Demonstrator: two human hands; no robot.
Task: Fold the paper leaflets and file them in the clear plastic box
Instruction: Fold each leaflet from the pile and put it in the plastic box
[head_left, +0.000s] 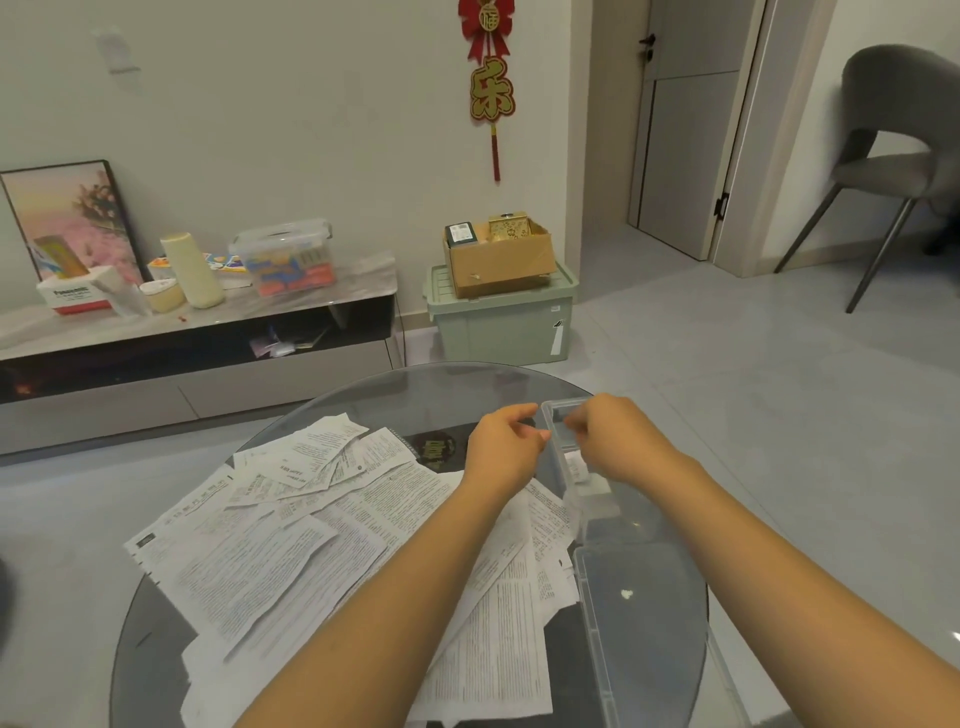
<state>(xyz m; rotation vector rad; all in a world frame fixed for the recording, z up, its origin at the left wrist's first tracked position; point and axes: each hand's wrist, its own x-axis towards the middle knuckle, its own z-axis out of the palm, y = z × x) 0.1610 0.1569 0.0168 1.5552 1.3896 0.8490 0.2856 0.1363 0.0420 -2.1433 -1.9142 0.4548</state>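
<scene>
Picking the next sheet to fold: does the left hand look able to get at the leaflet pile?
Probably yes: the left hand hovers just right of the leaflet pile, which lies loose and uncovered on the glass table.

The paper leaflets (291, 535) are white with dense black print, spread over a smoky grey glass table (156, 649). The plastic box (623, 597) at its right edge is clear and colourless. Beyond stand a pale green bin (498, 332), a brown cardboard box (501, 262) and a red-and-gold wall ornament (491, 88).
</scene>
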